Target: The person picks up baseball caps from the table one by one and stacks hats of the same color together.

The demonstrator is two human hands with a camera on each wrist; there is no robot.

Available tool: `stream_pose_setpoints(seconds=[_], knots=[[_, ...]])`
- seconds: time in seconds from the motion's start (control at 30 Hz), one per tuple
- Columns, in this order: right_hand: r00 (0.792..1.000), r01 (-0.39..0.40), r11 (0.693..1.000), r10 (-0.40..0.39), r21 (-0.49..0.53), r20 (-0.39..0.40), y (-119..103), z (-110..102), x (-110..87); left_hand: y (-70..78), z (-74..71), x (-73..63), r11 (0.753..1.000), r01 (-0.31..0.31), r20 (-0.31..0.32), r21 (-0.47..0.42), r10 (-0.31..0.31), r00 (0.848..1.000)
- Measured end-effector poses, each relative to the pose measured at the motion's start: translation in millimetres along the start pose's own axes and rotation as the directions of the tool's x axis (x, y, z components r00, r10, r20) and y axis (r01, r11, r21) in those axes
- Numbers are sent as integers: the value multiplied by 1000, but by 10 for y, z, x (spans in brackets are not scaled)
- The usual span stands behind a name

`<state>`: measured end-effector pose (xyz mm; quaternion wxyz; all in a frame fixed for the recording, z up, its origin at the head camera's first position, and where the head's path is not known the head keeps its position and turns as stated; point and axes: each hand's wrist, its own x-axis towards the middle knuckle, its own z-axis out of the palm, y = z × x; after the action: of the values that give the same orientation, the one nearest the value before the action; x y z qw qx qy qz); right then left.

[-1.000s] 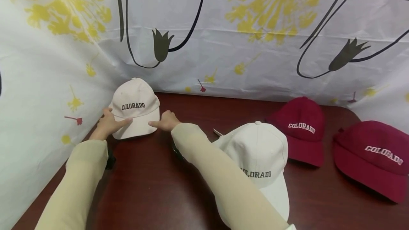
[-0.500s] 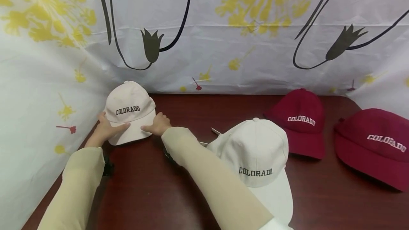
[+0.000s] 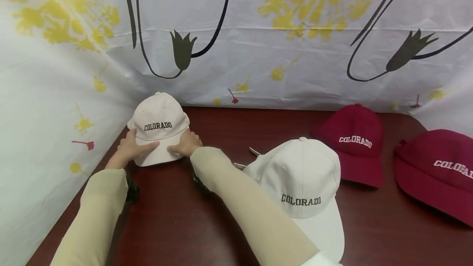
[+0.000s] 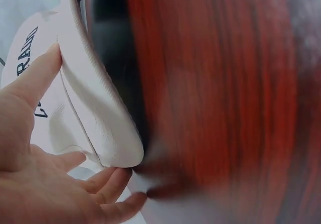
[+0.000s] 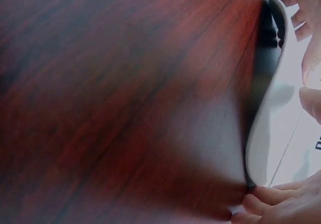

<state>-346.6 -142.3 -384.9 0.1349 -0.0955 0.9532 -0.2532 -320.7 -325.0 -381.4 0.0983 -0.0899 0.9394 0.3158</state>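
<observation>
A cream baseball cap (image 3: 159, 112) with dark COLORADO lettering sits at the table's far left corner, brim toward me. My left hand (image 3: 131, 149) holds its left side, thumb on top of the brim. In the left wrist view, that thumb lies near the seam above the brim (image 4: 103, 118), and the other fingertips touch the brim's side edge. On the opposite side my right hand (image 3: 187, 143) holds the brim, thumb on top. The right wrist view shows its fingers (image 5: 271, 196) at the brim's edge, close to the tabletop.
A second, off-white COLORADO cap (image 3: 295, 175) stands in the middle, partly behind my right forearm. Two dark red COLORADO caps, one (image 3: 356, 134) farther back and one (image 3: 436, 167) at the right edge, sit to its right. A patterned cloth (image 3: 236, 60) encloses the brown table (image 3: 177, 221).
My right hand has moved inward from the brim's right edge, its thumb now on top of the brim. My left hand stays on the cap. The head view has shifted slightly.
</observation>
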Motion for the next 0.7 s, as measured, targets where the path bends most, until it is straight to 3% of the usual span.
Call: stream_pose_setpoints(seconds=[0.3,0.7], knots=[[999,-12,996,15,86,-35,-5,2,-38,70,61,-73,996,-52,-80,-76,46,996],[993,14,962,19,274,-120,36,-62,-110,242,83,-176,993,-28,-139,-117,12,990]])
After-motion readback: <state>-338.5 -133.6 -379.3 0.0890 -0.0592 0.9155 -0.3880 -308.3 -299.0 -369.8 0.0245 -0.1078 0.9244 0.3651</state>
